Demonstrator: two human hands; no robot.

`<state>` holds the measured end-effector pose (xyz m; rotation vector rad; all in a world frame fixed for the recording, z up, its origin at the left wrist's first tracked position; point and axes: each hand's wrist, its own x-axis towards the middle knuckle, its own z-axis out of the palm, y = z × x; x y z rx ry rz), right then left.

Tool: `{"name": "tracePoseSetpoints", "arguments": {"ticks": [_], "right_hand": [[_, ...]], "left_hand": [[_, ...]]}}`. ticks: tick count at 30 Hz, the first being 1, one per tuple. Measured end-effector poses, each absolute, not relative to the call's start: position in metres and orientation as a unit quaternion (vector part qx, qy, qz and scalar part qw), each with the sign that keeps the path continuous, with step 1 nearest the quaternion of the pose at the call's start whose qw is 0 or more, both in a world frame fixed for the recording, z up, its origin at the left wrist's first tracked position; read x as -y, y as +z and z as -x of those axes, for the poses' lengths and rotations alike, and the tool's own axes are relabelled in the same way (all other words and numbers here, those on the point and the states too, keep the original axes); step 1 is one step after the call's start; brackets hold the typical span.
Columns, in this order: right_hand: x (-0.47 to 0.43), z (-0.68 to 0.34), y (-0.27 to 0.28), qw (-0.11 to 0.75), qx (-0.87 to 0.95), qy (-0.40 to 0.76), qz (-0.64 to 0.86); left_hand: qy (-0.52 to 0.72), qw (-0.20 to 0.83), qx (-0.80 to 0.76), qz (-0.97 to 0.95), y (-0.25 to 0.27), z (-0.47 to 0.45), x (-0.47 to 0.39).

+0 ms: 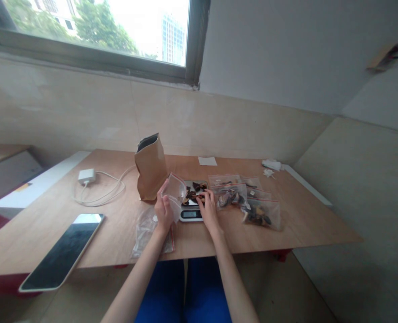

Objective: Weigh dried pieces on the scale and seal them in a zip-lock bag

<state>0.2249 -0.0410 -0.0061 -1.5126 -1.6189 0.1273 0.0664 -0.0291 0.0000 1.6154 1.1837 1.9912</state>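
Note:
A small digital scale (192,215) sits on the table with dark dried pieces (191,195) lying on its pan. My left hand (164,208) grips a clear zip bag (174,190), whose mouth is tilted toward the pan from the left. Over the pan's right side, my right hand (208,207) has its fingertips bent down on the dried pieces; whether a piece is pinched between them is too small to be sure. More flat clear bags (145,233) lie under and beside my left forearm. Upright behind my left hand stands an open brown paper bag (150,168).
Several filled zip bags (261,215) lie right of the scale. A phone (62,253) rests at the table's left front edge, with a white charger (86,176) and cable behind it. A white paper (207,161) and crumpled white plastic (272,166) lie toward the back.

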Motion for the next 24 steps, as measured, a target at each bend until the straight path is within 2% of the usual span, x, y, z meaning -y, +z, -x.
{"name": "tracePoseSetpoints", "arguments": {"ticks": [12,24], "right_hand": [[0.027,-0.227,-0.009,0.443,0.645,0.009,0.622],[0.012,-0.229,0.004,0.594,0.537,0.092,0.592]], "left_hand": [[0.696,0.155,-0.413,-0.566,0.0,-0.067,0.028],[0.696,0.158,-0.418,-0.562,-0.001,-0.067,0.027]]}}
